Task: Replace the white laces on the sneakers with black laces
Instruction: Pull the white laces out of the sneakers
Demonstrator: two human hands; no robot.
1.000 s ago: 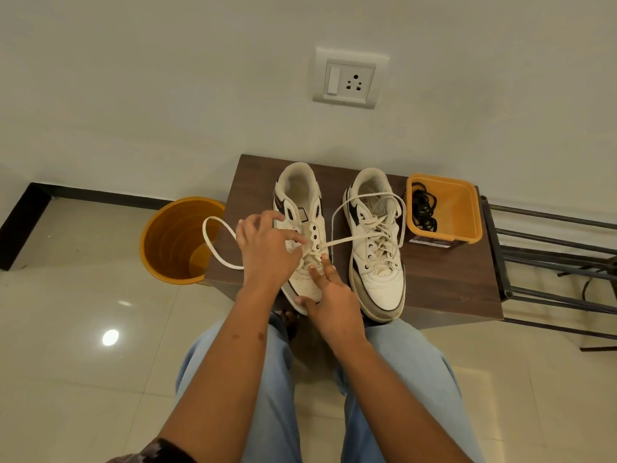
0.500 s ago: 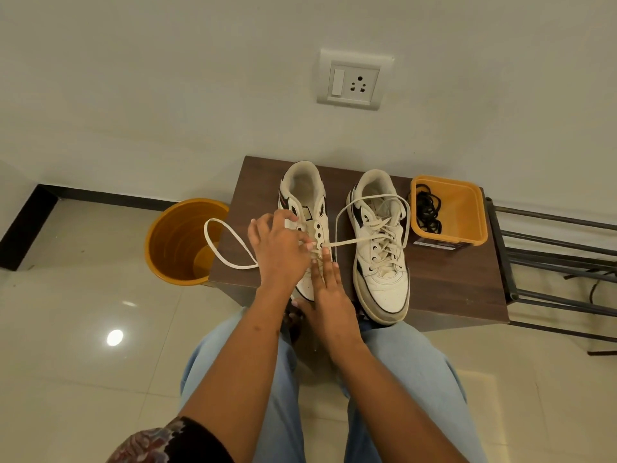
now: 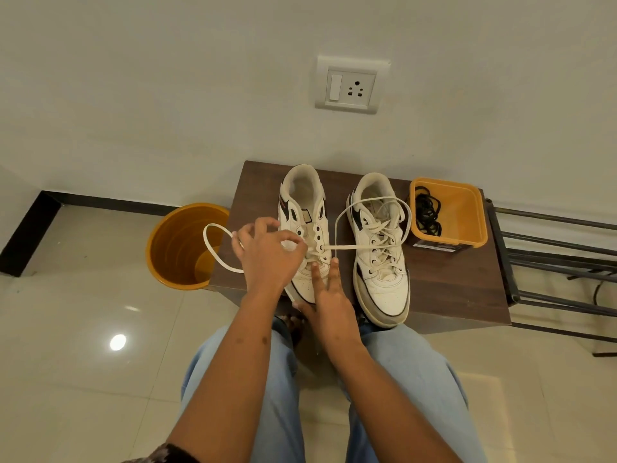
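At the tabletop's (image 3: 450, 279) front edge, left hand (image 3: 270, 255) apparently pinches the white lace (image 3: 347, 246); right hand (image 3: 329, 302), fingers straight, steadies the left sneaker (image 3: 305, 208).

legs: light blue jeans (image 3: 417, 379) | left sleeve (image 3: 163, 454): dark patterned | forearms bare

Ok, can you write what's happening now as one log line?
left hand: pulling white lace from left sneaker | right hand: steadying its toe | black laces: in orange tub
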